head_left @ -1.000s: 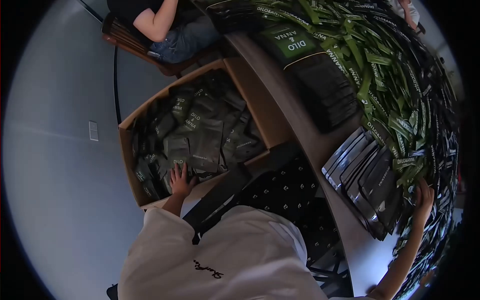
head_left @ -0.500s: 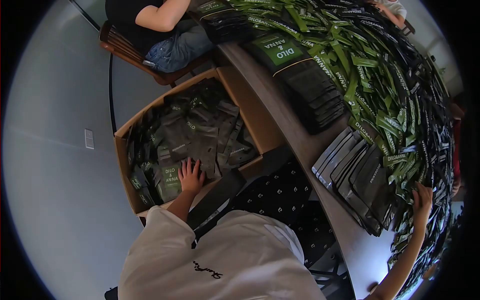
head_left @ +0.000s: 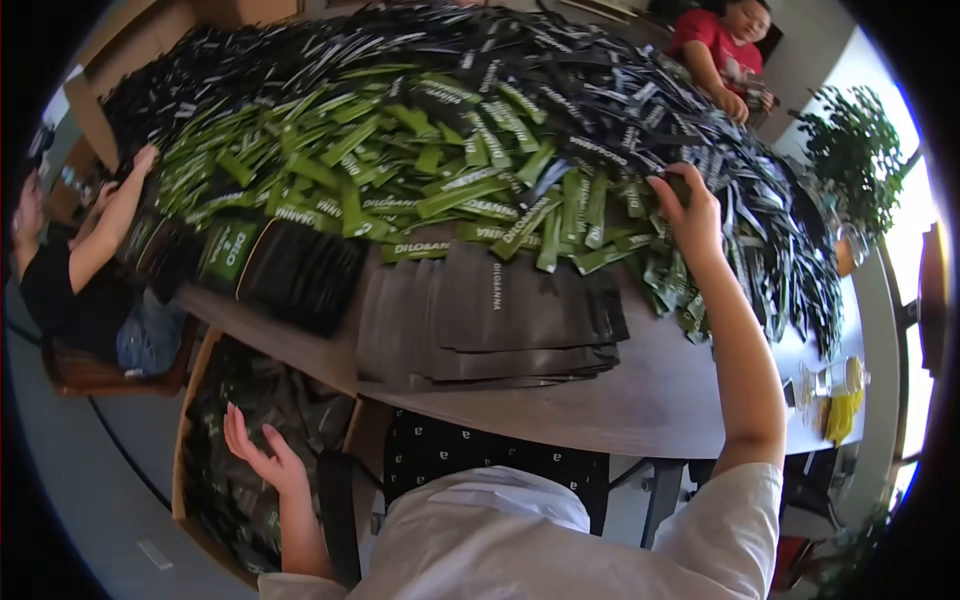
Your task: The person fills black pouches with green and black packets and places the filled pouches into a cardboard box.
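Observation:
My left hand (head_left: pixel 265 458) is open and holds nothing, fingers stretched up and thumb apart. It hovers above the cardboard box (head_left: pixel 185 420), which is full of dark pouches (head_left: pixel 245 400). My right hand (head_left: pixel 692 212) is over the edge of the sachet pile, beside black stick sachets (head_left: pixel 640 150) and green stick sachets (head_left: pixel 560 215). Its thumb and curved fingers are apart, and I make out nothing held between them. Between my hands, a fanned stack of flat dark pouches (head_left: pixel 520 300) lies on the table (head_left: pixel 650 400).
To the left is a banded bundle of dark pouches (head_left: pixel 295 275). A person in black (head_left: pixel 80 270) sits at the left, and a person in red (head_left: pixel 715 60) is at the far right. A glass jar (head_left: pixel 840 377) and a yellow cloth (head_left: pixel 840 415) are at the right end.
My view has swung right towards the table. My left hand has lifted off the pouches in the box. My right hand remains at the sachet pile.

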A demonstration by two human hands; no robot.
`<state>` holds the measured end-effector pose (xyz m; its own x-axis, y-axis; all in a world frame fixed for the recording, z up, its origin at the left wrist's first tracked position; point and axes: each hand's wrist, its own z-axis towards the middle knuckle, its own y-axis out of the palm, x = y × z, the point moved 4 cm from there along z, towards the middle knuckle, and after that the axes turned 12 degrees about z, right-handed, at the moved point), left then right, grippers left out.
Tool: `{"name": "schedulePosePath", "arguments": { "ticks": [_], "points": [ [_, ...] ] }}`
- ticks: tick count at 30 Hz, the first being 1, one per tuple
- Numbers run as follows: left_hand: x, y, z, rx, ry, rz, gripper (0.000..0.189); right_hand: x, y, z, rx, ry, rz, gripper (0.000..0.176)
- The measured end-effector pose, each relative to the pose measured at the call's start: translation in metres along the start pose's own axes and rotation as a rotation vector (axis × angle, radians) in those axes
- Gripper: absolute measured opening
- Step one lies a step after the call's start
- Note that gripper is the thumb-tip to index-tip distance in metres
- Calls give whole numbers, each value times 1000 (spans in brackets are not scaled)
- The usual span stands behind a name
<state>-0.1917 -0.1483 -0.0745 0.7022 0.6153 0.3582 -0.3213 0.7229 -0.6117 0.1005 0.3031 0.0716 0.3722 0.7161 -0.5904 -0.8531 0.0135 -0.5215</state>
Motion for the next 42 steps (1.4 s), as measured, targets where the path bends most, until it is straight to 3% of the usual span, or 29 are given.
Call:
{"name": "schedulePosePath", "arguments": {
  "ticks": [1,4,6,8,10,12,13,16,17,19,20,21,24,26,27,30,32,34,38,40,41,42],
  "points": [
    [27,-1,16,24,99,-64,36,1,-4,2,-9,182,119,24],
    [106,-5,47,-29,343,-285,27,-9,-25,-2,103,271,481,23],
    [162,-3,55,-142,531,-395,22,-44,-48,-27,197,342,480,24],
    [207,9,52,-235,653,-591,23,-60,-65,-71,324,255,530,30],
    [242,24,47,-338,792,-560,31,-62,-64,-127,316,196,643,34],
    [270,41,44,-507,744,-585,40,-42,-46,-181,320,401,554,33],
    [276,52,39,-591,801,-507,51,-45,-53,-196,331,353,590,33],
    [281,65,31,-623,796,-348,52,-79,-84,-219,511,177,538,33],
    [280,69,26,-627,800,-344,52,-80,-91,-231,592,36,476,34],
    [274,77,18,-684,700,-440,41,-68,-83,-237,567,130,376,30],
    [271,76,15,-686,704,-436,41,-55,-73,-231,438,295,343,25],
    [269,73,14,-647,735,-439,35,-55,-73,-238,426,316,363,23],
    [269,66,19,-563,769,-421,21,-60,-72,-250,510,178,499,19],
    [267,62,22,-476,850,-415,17,-53,-65,-248,507,396,477,16],
    [265,58,23,-472,851,-411,17,-48,-58,-240,345,495,374,12],
    [264,43,34,-453,753,-454,18,-47,-57,-248,429,417,553,13],
    [266,24,38,-321,768,-544,21,-43,-55,-252,382,518,600,16],
    [266,17,23,-378,776,-585,25,-44,-52,-254,424,564,829,24],
    [277,3,-10,-379,820,-627,16,-67,-33,-245,308,632,869,18],
    [278,3,-25,-410,865,-657,15,-81,-33,-247,826,1196,716,21],
    [277,2,-31,-422,906,-672,18,-71,-36,-250,379,886,1152,21],
    [275,2,-35,-513,939,-692,19,-73,-35,-249,249,884,990,21]
  ]
}}
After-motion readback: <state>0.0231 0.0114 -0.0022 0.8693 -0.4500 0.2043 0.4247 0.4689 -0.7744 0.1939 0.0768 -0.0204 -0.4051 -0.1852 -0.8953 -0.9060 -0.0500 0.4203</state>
